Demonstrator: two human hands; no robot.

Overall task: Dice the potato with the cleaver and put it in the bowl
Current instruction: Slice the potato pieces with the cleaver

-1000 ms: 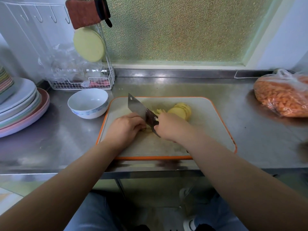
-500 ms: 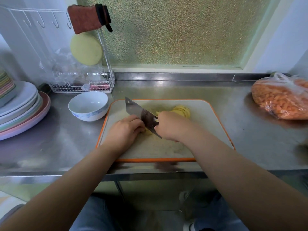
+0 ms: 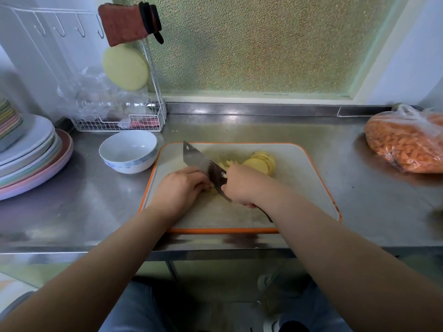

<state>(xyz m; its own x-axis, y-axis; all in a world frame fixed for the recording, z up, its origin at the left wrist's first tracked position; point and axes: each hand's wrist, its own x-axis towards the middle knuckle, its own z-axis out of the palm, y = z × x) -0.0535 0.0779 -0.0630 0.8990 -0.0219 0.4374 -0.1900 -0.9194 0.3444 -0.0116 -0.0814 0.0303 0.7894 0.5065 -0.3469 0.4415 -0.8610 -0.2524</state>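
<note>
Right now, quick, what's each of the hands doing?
Left hand: fingers curled, pressing down on the potato pieces beside the blade.
Right hand: gripping the cleaver handle, blade down on the cutting board.

White bowl [image 3: 128, 150] with faint, perhaps blue, pattern; orange-rimmed cutting board [image 3: 299, 188].

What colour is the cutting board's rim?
Orange, around a pale grey cutting board; the head view shows it clearly.

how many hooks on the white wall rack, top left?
4 hooks show on the white wire rack: at and, left to right. The red oven mitt hanging at the rack's right end may hide another.
</note>
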